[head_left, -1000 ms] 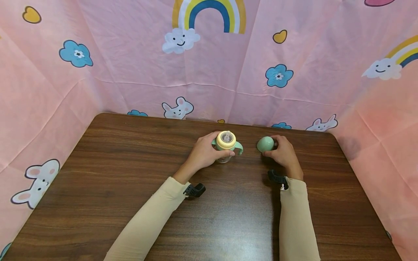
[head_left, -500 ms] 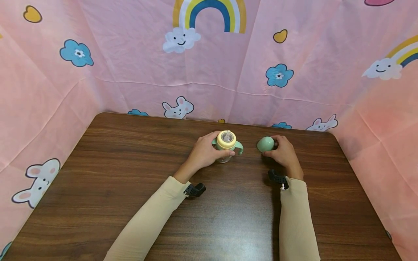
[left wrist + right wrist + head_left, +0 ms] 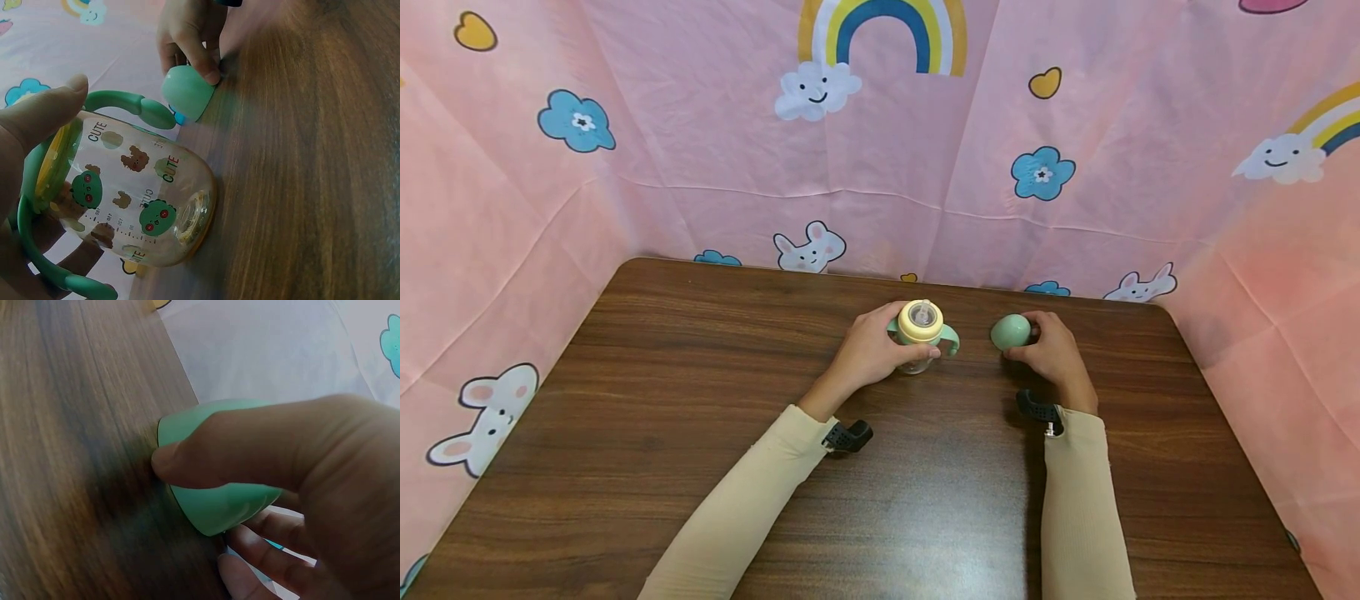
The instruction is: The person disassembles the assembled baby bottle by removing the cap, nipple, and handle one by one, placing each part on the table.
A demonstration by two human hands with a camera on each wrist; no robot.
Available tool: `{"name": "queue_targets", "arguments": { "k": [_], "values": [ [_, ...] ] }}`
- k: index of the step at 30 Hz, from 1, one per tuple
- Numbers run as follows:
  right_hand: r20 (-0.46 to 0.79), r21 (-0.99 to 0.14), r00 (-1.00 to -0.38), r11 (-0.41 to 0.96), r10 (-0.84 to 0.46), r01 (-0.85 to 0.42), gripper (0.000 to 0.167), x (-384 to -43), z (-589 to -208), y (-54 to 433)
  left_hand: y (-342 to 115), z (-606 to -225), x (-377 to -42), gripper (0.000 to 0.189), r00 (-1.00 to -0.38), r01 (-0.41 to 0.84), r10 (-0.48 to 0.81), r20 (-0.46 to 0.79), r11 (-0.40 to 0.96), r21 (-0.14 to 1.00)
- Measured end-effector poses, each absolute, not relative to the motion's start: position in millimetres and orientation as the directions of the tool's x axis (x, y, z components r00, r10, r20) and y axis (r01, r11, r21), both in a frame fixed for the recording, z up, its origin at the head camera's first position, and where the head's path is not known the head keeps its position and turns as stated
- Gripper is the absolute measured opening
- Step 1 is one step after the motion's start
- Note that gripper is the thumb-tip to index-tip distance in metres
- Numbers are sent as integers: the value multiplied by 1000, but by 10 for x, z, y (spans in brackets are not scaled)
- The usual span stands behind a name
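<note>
Upright near the table's back edge stands a clear baby bottle (image 3: 134,187) with a yellow collar, a clear spout on top and two green handles. My left hand (image 3: 874,343) grips it around the collar, thumb on the near side. Printed animals and the word CUTE cover its body in the left wrist view. To the right, a green dome-shaped cap (image 3: 1011,332) is on the table, rim down. My right hand (image 3: 1051,348) holds that cap between thumb and fingers; in the right wrist view the thumb covers part of it.
A brown wood-grain table (image 3: 700,350) lies under both hands. Pink printed cloth (image 3: 715,150) hangs behind it and along both sides. Black camera mounts (image 3: 847,437) sit at the wrists, close above the tabletop.
</note>
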State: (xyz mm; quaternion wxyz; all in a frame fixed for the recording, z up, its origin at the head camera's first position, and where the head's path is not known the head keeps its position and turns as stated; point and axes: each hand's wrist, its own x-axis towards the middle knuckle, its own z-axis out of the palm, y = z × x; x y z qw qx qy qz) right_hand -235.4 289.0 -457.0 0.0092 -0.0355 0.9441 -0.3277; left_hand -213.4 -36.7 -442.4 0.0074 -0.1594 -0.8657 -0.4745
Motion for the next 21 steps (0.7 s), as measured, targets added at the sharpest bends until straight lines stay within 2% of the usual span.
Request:
{"name": "queue_targets", "arguments": {
  "k": [21],
  "values": [
    [-17,-656,-994,752,-105,-68,77,-2335,-4523,2943,-372,-4415,-2116,79,-949,279,270,161,490,826]
  ]
}}
